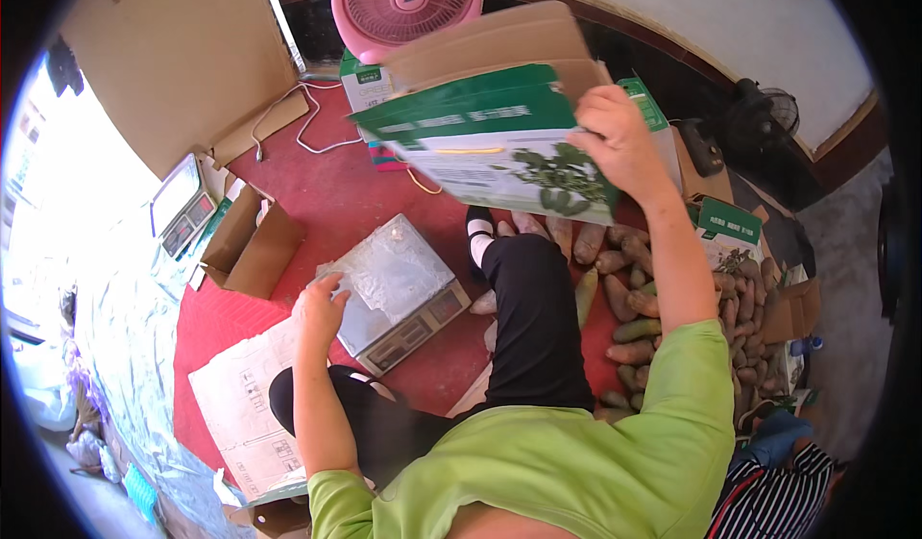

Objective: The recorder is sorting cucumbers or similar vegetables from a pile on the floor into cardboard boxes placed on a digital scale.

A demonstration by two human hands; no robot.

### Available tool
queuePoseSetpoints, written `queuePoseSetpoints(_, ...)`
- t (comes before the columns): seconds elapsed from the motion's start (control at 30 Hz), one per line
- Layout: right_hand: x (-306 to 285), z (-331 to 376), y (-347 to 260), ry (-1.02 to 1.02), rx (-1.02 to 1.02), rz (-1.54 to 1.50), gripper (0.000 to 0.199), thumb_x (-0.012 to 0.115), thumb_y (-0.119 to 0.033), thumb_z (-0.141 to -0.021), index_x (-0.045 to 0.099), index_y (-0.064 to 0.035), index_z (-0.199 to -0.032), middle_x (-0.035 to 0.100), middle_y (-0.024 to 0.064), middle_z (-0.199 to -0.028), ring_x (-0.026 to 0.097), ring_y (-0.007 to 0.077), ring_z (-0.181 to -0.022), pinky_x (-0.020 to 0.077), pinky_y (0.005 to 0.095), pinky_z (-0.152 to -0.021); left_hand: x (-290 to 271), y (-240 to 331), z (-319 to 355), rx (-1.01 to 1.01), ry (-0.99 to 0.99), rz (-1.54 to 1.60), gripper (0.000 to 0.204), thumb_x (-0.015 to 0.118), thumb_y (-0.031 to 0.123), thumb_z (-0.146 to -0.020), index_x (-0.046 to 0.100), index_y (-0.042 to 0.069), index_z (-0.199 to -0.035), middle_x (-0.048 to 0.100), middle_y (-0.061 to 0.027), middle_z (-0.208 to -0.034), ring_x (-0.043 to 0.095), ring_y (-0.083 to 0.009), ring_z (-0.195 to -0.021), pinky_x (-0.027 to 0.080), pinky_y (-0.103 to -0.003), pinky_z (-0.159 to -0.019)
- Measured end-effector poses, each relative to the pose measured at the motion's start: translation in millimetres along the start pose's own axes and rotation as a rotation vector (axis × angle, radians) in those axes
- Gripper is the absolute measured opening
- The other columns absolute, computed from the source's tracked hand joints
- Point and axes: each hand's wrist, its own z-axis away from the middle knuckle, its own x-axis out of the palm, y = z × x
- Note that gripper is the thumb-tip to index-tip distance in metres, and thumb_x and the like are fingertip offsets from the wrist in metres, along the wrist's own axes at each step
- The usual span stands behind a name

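Note:
My right hand (615, 140) grips the upper right edge of a green and white carton (461, 155), holding it up off the floor, tilted, with its brown flaps raised. A plant picture and a yellow cord handle show on its side. My left hand (319, 306) is empty, fingers apart, at the left edge of a weighing scale (394, 270). The scale has a silvery top under crumpled clear film and a display panel at its front. Whether my left fingertips touch the scale I cannot tell. Long brown and greenish root vegetables (634, 328) lie beside my right leg.
A pink fan (411, 1) stands on boxes at the back. To the left are an open brown carton (252, 241), a second scale (182, 208) and flattened cardboard (250, 404). A white cable (307, 131) crosses the red floor. Another person's striped clothing (778, 491) shows at lower right.

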Motion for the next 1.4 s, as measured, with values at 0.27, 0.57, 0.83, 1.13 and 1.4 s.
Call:
queuePoseSetpoints(0.27, 114, -27, -24, 0.063, -0.131, -0.505, 0.016, 0.075, -0.004, -0.065, 0.063, -0.004, -0.075, 0.06, 0.0073, -0.117, 0.046, 0.0335, -0.118, 0.0392, 0.0417, -0.098, -49, -24, 8, 0.204, 1.102, 0.564, 0.025, 0.055, 0.005, -0.092, 0.062, 0.001, -0.116, 0.066, -0.0102, -0.101, 0.062, -0.0181, -0.089, 0.048, -0.028, -0.081)
queuePoseSetpoints(0.57, 242, 24, 8, -0.562, 0.182, -0.509, 0.012, 0.075, -0.011, -0.064, 0.069, -0.0072, -0.073, 0.064, 0.0109, -0.113, 0.058, 0.0345, -0.103, 0.0456, 0.0408, -0.089, -55, -6, 27, 0.343, 1.004, 0.293, 0.014, 0.059, 0.0, -0.087, 0.066, 0.001, -0.098, 0.065, -0.0113, -0.091, 0.061, -0.0223, -0.084, 0.048, -0.031, -0.076)
queuePoseSetpoints(0.83, 231, 33, -9, -0.416, 0.182, -0.538, 0.015, 0.074, -0.01, -0.066, 0.069, -0.0036, -0.079, 0.067, 0.013, -0.101, 0.064, 0.0325, -0.083, 0.0504, 0.0381, -0.074, -43, 31, 31, 0.195, 0.453, -0.074, 0.025, 0.07, 0.023, -0.079, 0.069, 0.01, -0.1, 0.066, -0.0091, -0.092, 0.063, -0.0308, -0.087, 0.049, -0.04, -0.074)
queuePoseSetpoints(1.13, 233, 41, -16, -0.125, 0.14, -0.369, 0.027, 0.068, -0.001, -0.07, 0.065, -0.0116, -0.094, 0.057, 0.0129, -0.119, 0.054, 0.0376, -0.109, 0.0471, 0.0412, -0.089, -26, 33, 48, 0.127, 0.28, -0.184, 0.018, 0.069, 0.019, -0.076, 0.071, 0.01, -0.092, 0.066, -0.0065, -0.093, 0.064, -0.0278, -0.087, 0.05, -0.039, -0.075)
queuePoseSetpoints(1.4, 260, 53, -2, -0.146, 0.339, -0.616, 0.022, 0.064, 0.003, -0.072, 0.065, -0.0124, -0.088, 0.061, 0.0102, -0.094, 0.059, 0.0315, -0.093, 0.0488, 0.0369, -0.081, -21, 41, 46, 0.293, 0.28, -0.24, 0.018, 0.06, 0.006, -0.078, 0.069, 0.012, -0.093, 0.064, -0.0046, -0.094, 0.062, -0.0264, -0.09, 0.05, -0.039, -0.077)
